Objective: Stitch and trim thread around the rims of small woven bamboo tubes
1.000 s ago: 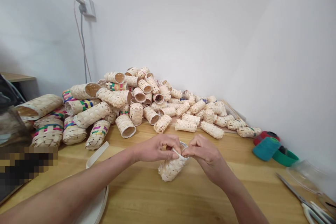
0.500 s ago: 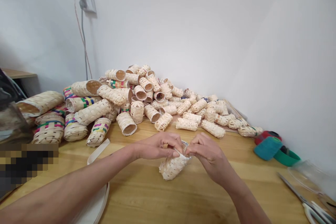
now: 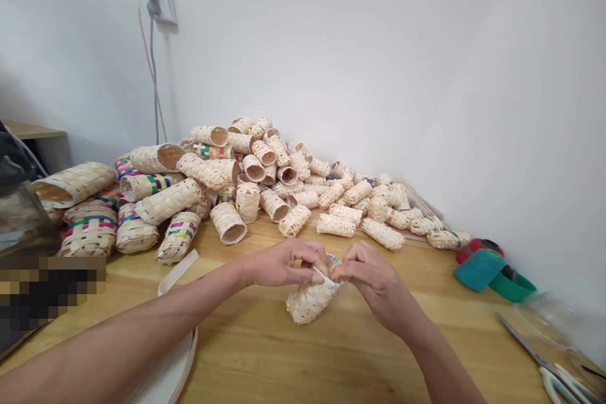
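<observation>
A small woven basket [image 3: 310, 301], pale and tube-shaped, lies tilted on the wooden table with its open rim up and to the right. My left hand [image 3: 288, 265] pinches the rim from the left, thumb outside and fingers at the opening. From the right, my right hand [image 3: 372, 273] has its thumb and fingers closed together at the opposite part of the rim. Whether a thin strip sits between those right fingertips is too small to tell. A whitish edging runs round the rim, and the inside is mostly hidden by my fingers.
Behind my hands a heap of woven baskets [image 3: 249, 199] leans towards the wall. Scissors [image 3: 534, 353] lie at the right, near green tape [image 3: 516, 287] and a teal roll [image 3: 479, 270]. A pale strip [image 3: 177, 273] and a white round tray [image 3: 189, 360] are by my left forearm.
My right fingertips have shifted very slightly left along the rim. My left hand and the basket stay almost in place; the whole view has moved a little.
</observation>
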`<action>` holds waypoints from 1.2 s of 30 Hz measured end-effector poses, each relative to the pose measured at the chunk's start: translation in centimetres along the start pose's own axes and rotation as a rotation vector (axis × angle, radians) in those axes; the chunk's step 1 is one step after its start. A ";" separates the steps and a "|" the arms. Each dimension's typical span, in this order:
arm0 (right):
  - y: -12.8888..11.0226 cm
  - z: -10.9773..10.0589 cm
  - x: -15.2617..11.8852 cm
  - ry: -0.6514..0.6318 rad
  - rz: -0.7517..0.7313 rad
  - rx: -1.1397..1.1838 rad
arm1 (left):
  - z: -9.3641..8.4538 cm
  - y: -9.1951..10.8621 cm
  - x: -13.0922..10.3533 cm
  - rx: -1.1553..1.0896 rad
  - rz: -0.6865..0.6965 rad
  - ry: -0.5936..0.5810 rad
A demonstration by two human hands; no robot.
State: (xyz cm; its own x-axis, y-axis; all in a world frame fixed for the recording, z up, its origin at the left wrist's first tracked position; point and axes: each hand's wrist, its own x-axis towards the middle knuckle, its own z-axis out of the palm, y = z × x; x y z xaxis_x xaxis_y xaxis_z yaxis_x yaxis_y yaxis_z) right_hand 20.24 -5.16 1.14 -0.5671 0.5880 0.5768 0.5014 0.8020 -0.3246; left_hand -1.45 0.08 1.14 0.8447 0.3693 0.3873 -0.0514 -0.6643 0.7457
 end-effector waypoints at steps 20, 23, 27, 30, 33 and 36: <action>-0.4 0.6 0.1 0.045 0.084 0.066 | 0.5 -0.4 0.0 0.015 -0.009 0.051; 0.1 0.4 0.2 0.039 0.184 0.152 | 0.3 -0.4 0.1 0.006 -0.025 0.050; 0.6 0.2 0.1 0.064 0.291 0.174 | 0.4 -0.2 0.1 -0.015 -0.045 0.060; 0.7 0.3 0.1 0.074 0.342 0.186 | 0.4 -0.2 0.1 -0.029 -0.057 0.064; 0.8 0.8 0.0 0.128 0.425 0.306 | 0.4 -0.2 0.1 -0.030 -0.053 0.069; 1.0 1.6 0.0 0.208 0.492 0.468 | 0.5 -0.4 0.1 -0.020 -0.040 0.068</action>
State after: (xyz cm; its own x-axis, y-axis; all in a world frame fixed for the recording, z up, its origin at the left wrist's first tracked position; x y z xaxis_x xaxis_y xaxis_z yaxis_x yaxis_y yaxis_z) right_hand 19.70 -4.21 -0.35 -0.1871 0.8986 0.3968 0.3071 0.4372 -0.8453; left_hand -1.07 0.04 0.65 0.8084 0.4387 0.3925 -0.0297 -0.6356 0.7714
